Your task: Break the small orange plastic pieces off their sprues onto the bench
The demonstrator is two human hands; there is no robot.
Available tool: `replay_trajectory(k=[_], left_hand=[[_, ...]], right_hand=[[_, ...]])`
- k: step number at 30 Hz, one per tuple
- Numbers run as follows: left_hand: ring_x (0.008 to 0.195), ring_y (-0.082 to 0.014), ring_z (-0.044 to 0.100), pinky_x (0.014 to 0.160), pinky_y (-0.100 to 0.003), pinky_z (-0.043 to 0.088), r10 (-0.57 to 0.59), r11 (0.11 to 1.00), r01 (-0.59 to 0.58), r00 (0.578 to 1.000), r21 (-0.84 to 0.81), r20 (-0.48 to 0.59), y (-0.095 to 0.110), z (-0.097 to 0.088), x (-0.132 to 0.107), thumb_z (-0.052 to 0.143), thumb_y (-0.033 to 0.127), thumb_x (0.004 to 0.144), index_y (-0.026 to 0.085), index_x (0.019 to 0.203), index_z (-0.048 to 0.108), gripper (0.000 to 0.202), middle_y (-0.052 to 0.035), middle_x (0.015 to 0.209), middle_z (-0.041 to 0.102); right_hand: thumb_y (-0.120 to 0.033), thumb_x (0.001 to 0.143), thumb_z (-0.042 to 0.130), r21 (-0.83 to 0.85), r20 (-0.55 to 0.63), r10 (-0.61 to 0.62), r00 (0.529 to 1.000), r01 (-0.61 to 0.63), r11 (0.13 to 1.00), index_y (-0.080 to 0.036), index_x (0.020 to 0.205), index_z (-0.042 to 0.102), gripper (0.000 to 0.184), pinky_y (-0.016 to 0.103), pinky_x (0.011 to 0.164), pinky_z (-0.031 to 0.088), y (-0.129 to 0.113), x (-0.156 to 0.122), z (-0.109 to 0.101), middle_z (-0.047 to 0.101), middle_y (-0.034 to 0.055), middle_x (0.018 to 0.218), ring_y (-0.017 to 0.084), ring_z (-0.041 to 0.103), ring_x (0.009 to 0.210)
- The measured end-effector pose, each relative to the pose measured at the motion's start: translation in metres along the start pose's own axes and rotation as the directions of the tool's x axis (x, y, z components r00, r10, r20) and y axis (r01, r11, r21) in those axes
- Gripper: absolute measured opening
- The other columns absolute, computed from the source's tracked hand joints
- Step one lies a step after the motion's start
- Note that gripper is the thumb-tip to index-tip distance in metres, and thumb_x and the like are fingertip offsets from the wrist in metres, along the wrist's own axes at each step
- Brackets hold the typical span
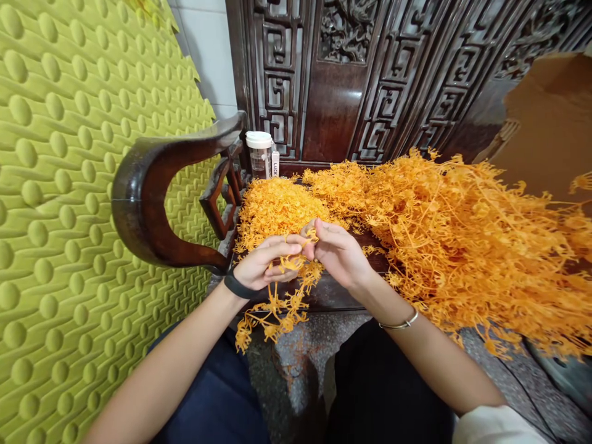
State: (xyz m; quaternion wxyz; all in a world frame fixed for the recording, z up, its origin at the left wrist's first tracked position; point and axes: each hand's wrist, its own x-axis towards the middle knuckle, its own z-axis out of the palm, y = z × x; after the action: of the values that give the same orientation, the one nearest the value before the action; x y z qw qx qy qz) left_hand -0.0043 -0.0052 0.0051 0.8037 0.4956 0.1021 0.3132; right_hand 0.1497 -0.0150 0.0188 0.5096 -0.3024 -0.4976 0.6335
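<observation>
Both hands together at the fingertips: left hand (264,266) curled round an orange sprig (277,311) hanging off the bench (335,297) edge, right hand (340,254) pinching its top. White-lidded clear jar (259,154) behind the orange pile (277,206), contents unclear.

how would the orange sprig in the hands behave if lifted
Probably floppy: the orange sprig droops below the left hand and right hand. Likely light, its stems being thin. Its branches may snag the loose pile beside it.
</observation>
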Motion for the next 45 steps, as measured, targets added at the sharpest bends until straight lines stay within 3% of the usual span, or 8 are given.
replay_trajectory(k=[8,15,20,30,32,36,41,45], left_hand=[[0.029,-0.0021,0.021,0.029,-0.014,0.017,0.028,1.0,-0.028,0.999,-0.013,0.044,-0.003,0.006,-0.001,0.062,0.031,0.078,0.016,0.071,0.054,0.018,0.0094,0.041,0.032],[0.027,-0.0023,0.021,0.029,-0.015,0.017,0.059,0.996,-0.051,0.993,-0.078,0.098,0.001,0.003,-0.005,0.062,0.026,0.077,0.018,0.065,0.053,0.017,0.0094,0.038,0.027],[0.027,-0.0025,0.025,0.029,-0.017,0.015,0.032,0.998,-0.022,0.988,-0.066,0.151,-0.003,0.005,-0.007,0.06,0.03,0.079,0.017,0.066,0.057,0.019,0.0076,0.04,0.033],[0.031,-0.0046,0.032,0.036,-0.02,0.024,0.077,0.996,-0.073,0.993,-0.055,0.094,-0.002,0.003,-0.004,0.047,0.044,0.086,0.016,0.083,0.062,0.032,0.006,0.042,0.038],[0.032,-0.0048,0.033,0.038,-0.02,0.025,0.088,0.995,-0.082,0.991,-0.061,0.098,-0.002,0.002,-0.004,0.046,0.05,0.084,0.016,0.088,0.062,0.037,0.0059,0.044,0.04],[0.033,-0.0053,0.034,0.038,-0.02,0.025,0.139,0.989,-0.133,0.985,-0.069,0.098,-0.003,0.001,-0.003,0.052,0.054,0.079,0.017,0.082,0.059,0.038,0.0066,0.044,0.04],[0.032,-0.0058,0.036,0.04,-0.021,0.026,0.147,0.984,-0.137,0.985,-0.114,0.086,-0.002,0.002,-0.002,0.05,0.057,0.078,0.017,0.066,0.052,0.042,0.006,0.044,0.041],[0.032,-0.0053,0.037,0.041,-0.022,0.026,0.15,0.982,-0.139,0.985,-0.128,0.08,0.0,0.003,-0.001,0.051,0.058,0.077,0.017,0.058,0.046,0.045,0.006,0.042,0.04]], right_hand=[[-0.042,0.075,0.06,-0.061,0.031,-0.084,0.996,0.086,0.994,-0.019,0.059,0.055,0.028,0.026,0.061,0.042,-0.008,-0.004,0.001,0.047,-0.0002,0.063,0.011,0.044,0.06],[-0.036,0.079,0.053,0.011,0.126,-0.089,0.988,0.088,0.996,-0.02,0.061,0.046,0.025,0.034,0.077,0.045,-0.007,-0.002,-0.002,0.047,0.0021,0.069,0.016,0.05,0.072],[-0.035,0.081,0.051,0.024,0.087,-0.191,0.978,0.19,0.982,-0.021,0.063,0.045,0.023,0.039,0.09,0.043,-0.016,0.001,-0.011,0.052,0.0038,0.078,0.018,0.055,0.086],[-0.04,0.077,0.058,-0.197,-0.094,-0.23,0.969,0.208,0.958,-0.022,0.071,0.054,0.02,0.033,0.073,0.045,-0.012,0.017,-0.037,0.053,0.0004,0.075,0.014,0.054,0.072],[-0.037,0.075,0.06,-0.37,-0.158,-0.256,0.954,0.183,0.911,-0.02,0.066,0.054,0.021,0.03,0.069,0.043,-0.011,0.021,-0.045,0.052,-0.0009,0.067,0.012,0.052,0.065],[-0.032,0.074,0.06,-0.725,-0.236,-0.331,0.914,0.062,0.686,-0.017,0.062,0.053,0.02,0.026,0.057,0.035,-0.008,0.024,-0.054,0.048,-0.0028,0.057,0.009,0.042,0.054],[-0.022,0.072,0.057,-0.874,-0.21,-0.398,0.893,0.011,0.486,-0.017,0.064,0.05,0.011,0.025,0.057,0.036,-0.001,0.026,-0.059,0.051,-0.002,0.059,0.01,0.045,0.054],[-0.017,0.071,0.053,-0.963,-0.111,-0.369,0.923,-0.009,0.268,-0.018,0.067,0.052,0.004,0.028,0.063,0.038,0.005,0.027,-0.066,0.057,0.0019,0.068,0.015,0.051,0.065]])
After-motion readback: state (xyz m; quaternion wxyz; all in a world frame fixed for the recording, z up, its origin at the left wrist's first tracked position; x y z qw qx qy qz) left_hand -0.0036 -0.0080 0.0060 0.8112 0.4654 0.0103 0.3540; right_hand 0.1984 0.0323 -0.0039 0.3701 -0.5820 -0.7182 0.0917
